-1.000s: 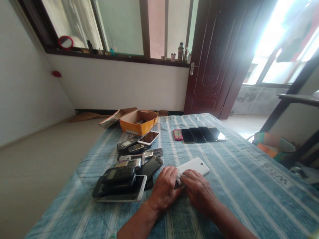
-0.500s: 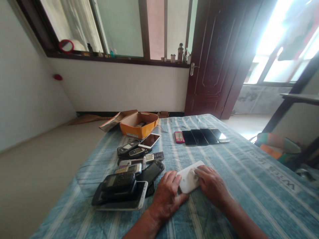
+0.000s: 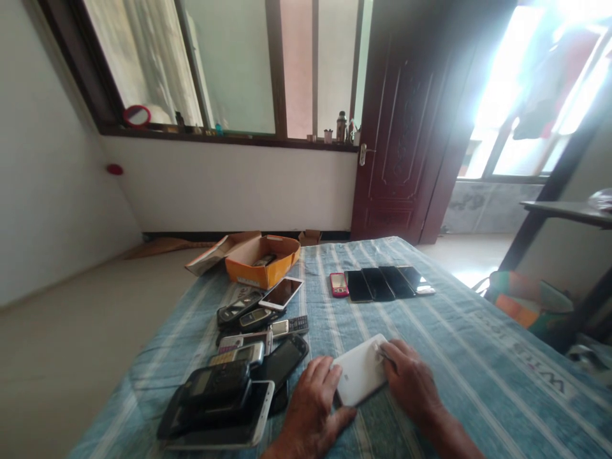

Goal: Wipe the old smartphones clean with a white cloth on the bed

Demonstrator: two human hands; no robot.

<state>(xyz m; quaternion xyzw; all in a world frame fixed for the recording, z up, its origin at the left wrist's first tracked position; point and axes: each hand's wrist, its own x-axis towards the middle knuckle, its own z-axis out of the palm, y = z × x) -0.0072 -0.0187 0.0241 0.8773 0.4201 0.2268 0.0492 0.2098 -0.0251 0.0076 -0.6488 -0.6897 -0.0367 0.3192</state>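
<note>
The white rectangular smartphone point(image 3: 359, 373) lay back side up on the blue striped cloth point(image 3: 382, 325), between the two hands. The left hand point(image 3: 313, 398) held its near left edge, with the thumb apart from the other fingers. The right hand point(image 3: 411, 379) pinched a small, crumpled white wipe point(image 3: 381, 352) against the back of this phone. To the left was a pile of old dark and silver phones point(image 3: 239, 370), near the orange cardboard box point(image 3: 262, 261).

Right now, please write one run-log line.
left hand: holds white phone | right hand: white wad on phone back | left side: phone pile | beyond: pink phone, dark phones
</note>
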